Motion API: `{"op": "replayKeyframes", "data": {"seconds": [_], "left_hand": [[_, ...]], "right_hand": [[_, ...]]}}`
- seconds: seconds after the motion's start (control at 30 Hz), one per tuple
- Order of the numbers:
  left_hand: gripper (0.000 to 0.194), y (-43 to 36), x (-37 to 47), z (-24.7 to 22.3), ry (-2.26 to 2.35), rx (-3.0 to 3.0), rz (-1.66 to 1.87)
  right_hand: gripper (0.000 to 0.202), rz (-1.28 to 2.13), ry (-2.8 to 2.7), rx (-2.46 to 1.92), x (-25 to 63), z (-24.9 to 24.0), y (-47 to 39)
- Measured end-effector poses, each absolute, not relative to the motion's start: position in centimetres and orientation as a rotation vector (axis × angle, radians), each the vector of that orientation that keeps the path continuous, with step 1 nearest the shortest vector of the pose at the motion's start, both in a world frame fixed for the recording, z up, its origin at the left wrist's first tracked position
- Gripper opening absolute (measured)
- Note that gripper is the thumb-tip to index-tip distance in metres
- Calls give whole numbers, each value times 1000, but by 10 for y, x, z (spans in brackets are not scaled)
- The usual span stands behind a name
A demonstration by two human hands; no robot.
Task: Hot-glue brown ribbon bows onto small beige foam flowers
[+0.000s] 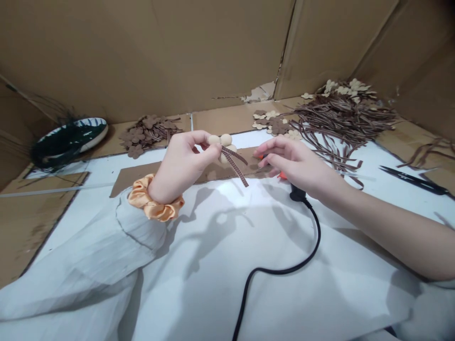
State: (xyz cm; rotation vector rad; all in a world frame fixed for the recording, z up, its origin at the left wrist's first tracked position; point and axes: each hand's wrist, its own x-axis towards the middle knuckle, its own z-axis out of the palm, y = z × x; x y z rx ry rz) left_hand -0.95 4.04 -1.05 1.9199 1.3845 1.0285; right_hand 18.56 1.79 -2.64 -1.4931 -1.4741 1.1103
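My left hand [183, 158] is closed, pinching a beige fabric flower [226, 140] between thumb and fingers above a cardboard strip. A brown stitched ribbon [237, 170] crosses the flower, its two tails hanging down to the right. To the right of it my right hand [300, 163] has its fingers apart, over or beside a corded tool with orange and black parts [297, 193]. That hand covers most of the tool, so I cannot make out its full shape or whether the fingers touch it. The cardboard strip [124, 179] lies flat beneath both hands.
A black cord [263, 271] curves across the white surface toward me. Brown flowers [142, 132] are piled at back left, beside an oval dish [101, 128] with dark strands. Ribbons [348, 113] and beige flowers [350, 87] heap at back right. Black tweezers [414, 180] lie at right.
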Motion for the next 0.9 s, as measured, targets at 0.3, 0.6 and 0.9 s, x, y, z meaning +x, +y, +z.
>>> {"op": "replayKeyframes", "data": {"seconds": [0.3, 0.6, 0.9], "left_hand": [[18, 18, 2, -12, 1115, 2024, 906], [26, 15, 4, -15, 1050, 1947, 868], [20, 13, 4, -18, 1100, 1886, 939]], "right_hand": [[19, 1472, -1612, -1173, 184, -30, 5], [17, 1368, -1552, -1211, 185, -30, 6], [13, 1335, -1694, -1254, 181, -26, -1]]}}
